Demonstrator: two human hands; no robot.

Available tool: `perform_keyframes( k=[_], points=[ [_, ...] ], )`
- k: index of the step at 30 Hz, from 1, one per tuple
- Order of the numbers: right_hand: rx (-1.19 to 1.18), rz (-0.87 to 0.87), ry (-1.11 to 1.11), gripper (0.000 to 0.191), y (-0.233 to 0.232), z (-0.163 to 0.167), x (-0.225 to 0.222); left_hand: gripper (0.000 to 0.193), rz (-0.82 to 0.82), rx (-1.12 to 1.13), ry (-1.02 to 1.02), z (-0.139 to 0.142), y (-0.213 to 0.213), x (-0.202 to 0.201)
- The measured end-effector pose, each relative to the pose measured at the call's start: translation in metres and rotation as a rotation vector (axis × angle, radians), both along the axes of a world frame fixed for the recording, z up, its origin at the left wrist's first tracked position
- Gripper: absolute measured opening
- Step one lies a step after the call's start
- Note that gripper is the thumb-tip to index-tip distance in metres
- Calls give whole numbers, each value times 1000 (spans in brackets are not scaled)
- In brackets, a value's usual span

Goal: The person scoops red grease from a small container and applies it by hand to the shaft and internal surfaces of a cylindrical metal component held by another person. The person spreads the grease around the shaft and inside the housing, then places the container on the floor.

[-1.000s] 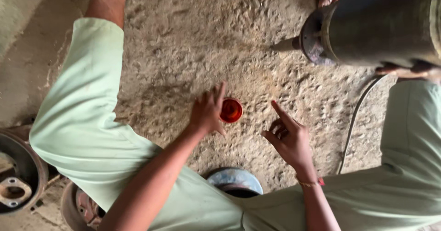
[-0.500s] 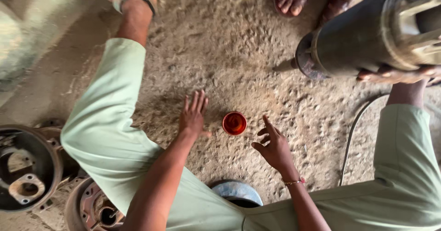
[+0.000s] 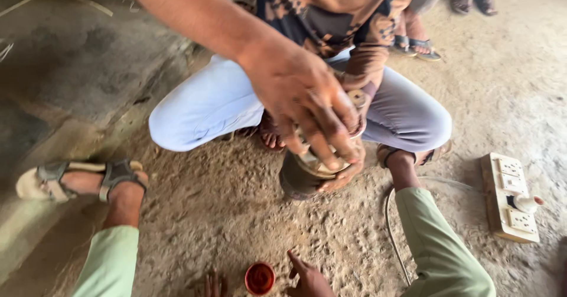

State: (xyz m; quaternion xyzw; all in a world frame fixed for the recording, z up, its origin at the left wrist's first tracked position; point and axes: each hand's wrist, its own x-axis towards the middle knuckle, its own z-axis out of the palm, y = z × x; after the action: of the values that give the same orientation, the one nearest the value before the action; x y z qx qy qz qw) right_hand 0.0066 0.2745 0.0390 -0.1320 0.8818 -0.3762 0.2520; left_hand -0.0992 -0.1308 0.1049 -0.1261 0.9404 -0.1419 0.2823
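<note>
While your view has lifted off the ground since a moment ago, the one small red cup (image 3: 260, 278) now sits at the near edge on the dirt floor (image 3: 224, 214), between your two hands. Your right hand (image 3: 310, 282) lies loose and empty beside it. Only your left hand's (image 3: 212, 285) fingertips show, so I cannot tell its grip. Farther off, a co-worker's hand (image 3: 307, 108) covers one dark metal cylinder (image 3: 298, 179); one power strip (image 3: 511, 199) lies right.
</note>
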Motion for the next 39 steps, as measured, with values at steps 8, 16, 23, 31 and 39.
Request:
perform_keyframes(
  k=[8, 16, 23, 31, 39],
  points=[
    [-122, 19, 15, 99, 10, -6, -6, 70, 47, -11, -32, 38, 13, 10],
    [-14, -22, 68, 93, 9, -6, 6, 55, -2, 60, -188, -12, 60, 74],
    [15, -42, -29, 95, 28, 2, 8, 42, 5, 119, -341, -52, 88, 121],
    [-326, -275, -21, 96, 72, 73, 0, 52, 78, 174, -421, -16, 105, 115],
    [-684, -575, -9, 93, 123, 202, -4, 112, 6, 342, -551, 56, 157, 63]
  ],
)
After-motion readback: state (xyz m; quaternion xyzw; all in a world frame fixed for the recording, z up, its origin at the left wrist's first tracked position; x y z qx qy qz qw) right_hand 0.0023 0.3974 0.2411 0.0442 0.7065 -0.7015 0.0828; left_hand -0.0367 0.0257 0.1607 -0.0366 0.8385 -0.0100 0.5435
